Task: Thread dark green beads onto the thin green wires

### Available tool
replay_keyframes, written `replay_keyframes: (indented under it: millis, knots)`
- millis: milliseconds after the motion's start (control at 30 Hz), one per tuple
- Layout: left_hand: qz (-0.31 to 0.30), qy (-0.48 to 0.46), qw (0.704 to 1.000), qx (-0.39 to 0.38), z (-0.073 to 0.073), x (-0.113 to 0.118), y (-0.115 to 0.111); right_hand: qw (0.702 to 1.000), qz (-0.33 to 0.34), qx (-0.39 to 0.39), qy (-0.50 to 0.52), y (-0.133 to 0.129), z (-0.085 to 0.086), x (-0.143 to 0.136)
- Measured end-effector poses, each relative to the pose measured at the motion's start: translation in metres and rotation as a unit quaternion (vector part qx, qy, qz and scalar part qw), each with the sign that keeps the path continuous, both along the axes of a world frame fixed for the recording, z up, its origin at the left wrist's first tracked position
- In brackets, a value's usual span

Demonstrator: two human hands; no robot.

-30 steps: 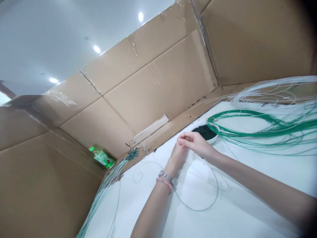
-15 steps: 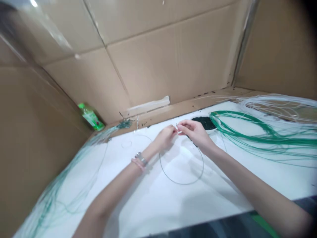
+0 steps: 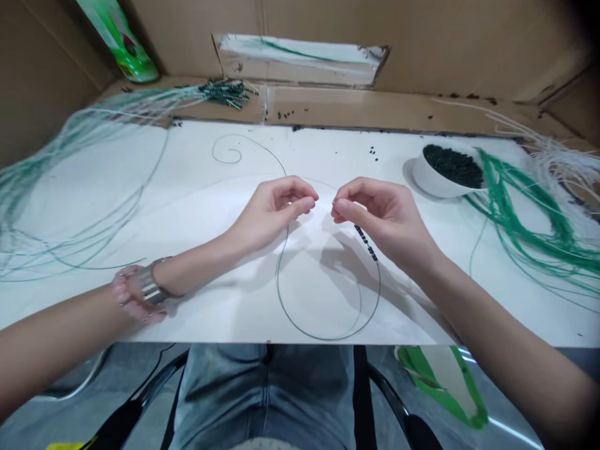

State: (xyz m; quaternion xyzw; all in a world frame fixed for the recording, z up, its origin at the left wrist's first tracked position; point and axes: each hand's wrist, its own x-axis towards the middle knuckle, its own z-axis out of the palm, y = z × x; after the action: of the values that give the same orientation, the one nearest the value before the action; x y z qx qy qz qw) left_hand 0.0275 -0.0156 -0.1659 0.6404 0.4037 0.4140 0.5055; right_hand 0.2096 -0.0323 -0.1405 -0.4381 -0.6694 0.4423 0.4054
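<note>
My left hand (image 3: 285, 203) is closed in a pinch above the white table; what lies between its fingertips is too small to make out. Facing it, a small gap away, my right hand (image 3: 375, 209) pinches the end of a thin green wire (image 3: 328, 339). Small black beads (image 3: 366, 242) sit on this wire just below my right hand. The wire loops down over the table, passes up behind my left hand and ends in a curl at the back. A white bowl (image 3: 440, 181) of black beads stands beyond my right hand.
Green wires (image 3: 525, 206) and white wires (image 3: 557, 150) lie at the right. A bundle of wires with beaded ends (image 3: 227, 92) spreads along the left. A green bottle (image 3: 134, 56) stands in the back left corner. Loose beads (image 3: 374, 153) dot the white table (image 3: 187, 319).
The view has tilted down, showing the table's front edge and my legs. My two hands have moved slightly apart from near touching, and the beads on the wire show more clearly.
</note>
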Motion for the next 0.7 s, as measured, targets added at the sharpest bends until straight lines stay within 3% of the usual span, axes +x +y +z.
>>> replay_keyframes:
  millis: [200, 700]
  knots:
    - [0.002, -0.004, 0.998, -0.061, -0.004, -0.005, 0.0, 0.997, -0.08, 0.015, -0.01, -0.002, -0.01, -0.007]
    - [-0.059, -0.007, 0.994, -0.096, -0.003, -0.011, 0.0, 0.999, -0.045, 0.005, -0.012, -0.007, -0.029, -0.022]
